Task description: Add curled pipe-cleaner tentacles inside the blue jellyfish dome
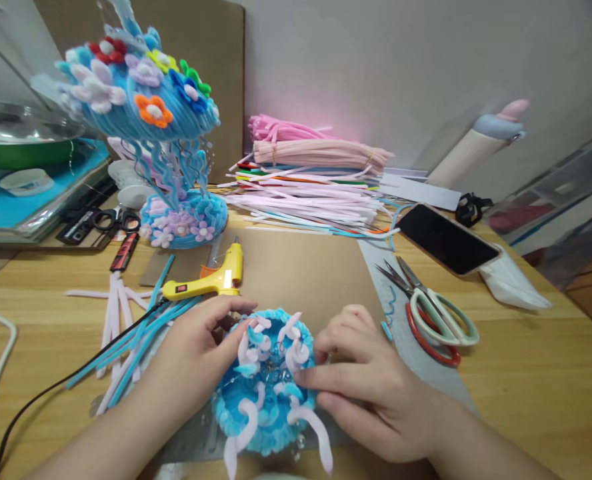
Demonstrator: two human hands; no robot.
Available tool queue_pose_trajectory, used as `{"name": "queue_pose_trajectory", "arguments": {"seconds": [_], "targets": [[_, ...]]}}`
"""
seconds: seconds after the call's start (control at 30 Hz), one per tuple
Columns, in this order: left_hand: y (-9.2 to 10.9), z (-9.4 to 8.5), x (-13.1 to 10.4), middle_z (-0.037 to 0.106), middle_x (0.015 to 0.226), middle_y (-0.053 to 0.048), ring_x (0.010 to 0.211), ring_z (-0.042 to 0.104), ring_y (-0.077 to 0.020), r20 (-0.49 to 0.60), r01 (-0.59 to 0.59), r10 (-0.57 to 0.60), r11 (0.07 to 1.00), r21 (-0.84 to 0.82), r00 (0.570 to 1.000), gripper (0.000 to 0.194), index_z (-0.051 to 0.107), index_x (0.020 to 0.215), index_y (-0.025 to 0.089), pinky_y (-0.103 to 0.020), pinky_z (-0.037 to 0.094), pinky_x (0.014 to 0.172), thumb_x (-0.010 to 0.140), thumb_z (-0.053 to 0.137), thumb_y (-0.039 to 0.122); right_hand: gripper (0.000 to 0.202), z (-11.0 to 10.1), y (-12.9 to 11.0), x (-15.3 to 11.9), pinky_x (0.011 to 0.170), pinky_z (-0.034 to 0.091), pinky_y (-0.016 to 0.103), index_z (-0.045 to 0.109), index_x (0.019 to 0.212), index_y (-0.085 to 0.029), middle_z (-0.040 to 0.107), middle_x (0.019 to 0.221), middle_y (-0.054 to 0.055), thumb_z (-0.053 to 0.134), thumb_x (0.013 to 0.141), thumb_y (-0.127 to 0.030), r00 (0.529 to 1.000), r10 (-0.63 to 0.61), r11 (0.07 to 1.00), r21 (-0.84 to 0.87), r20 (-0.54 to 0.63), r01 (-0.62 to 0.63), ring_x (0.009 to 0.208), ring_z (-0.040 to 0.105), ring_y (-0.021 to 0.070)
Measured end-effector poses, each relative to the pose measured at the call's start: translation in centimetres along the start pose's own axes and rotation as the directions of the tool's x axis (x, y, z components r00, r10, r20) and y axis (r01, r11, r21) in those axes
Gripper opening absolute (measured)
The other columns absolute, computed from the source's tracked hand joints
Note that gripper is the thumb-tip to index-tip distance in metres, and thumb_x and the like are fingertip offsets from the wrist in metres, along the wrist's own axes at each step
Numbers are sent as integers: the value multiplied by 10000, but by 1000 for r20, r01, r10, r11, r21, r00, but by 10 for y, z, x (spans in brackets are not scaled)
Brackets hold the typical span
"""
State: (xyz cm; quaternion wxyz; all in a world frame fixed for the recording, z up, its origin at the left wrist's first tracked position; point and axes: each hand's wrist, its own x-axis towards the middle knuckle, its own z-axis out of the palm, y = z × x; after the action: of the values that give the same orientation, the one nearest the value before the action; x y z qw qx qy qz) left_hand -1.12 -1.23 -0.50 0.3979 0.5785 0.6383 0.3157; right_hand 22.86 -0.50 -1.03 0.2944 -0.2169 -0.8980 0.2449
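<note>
A round blue fuzzy piece [271, 433] with curled pale pink and blue stems standing on it lies low in the middle of the head view. Around its upper left edge is my left hand [201, 347], thumb and fingers closed on the rim and stems. My right hand [371, 380] touches the right side with its index fingertip at a pink curl, fingers bent but apart. Just behind my left hand rests a yellow glue gun [211, 277]. Small clear beads hang by the lower edge of the piece.
A tall blue flowered jellyfish-like model [171, 127] stands at the back left. Bundled pipe cleaners [316, 180] lie at the back. Scissors [436, 317] and a phone [449, 239] are on the right. Loose blue and pink stems [121, 327] and a black cable lie left.
</note>
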Motion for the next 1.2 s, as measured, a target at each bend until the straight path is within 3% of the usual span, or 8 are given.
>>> {"name": "queue_pose_trajectory", "arguments": {"seconds": [1.2], "targets": [[1,0,1,711,729,-12,628,630,-182,-5,-12,12,999,-40,1000,210,746,889,211,-282,510,599,740,646,321,218,-1,0,1,761,353,394,701,1027,-161,624,906,73,558,865,-132,1000,8,1000,2,1,-8,821,539,184]]}}
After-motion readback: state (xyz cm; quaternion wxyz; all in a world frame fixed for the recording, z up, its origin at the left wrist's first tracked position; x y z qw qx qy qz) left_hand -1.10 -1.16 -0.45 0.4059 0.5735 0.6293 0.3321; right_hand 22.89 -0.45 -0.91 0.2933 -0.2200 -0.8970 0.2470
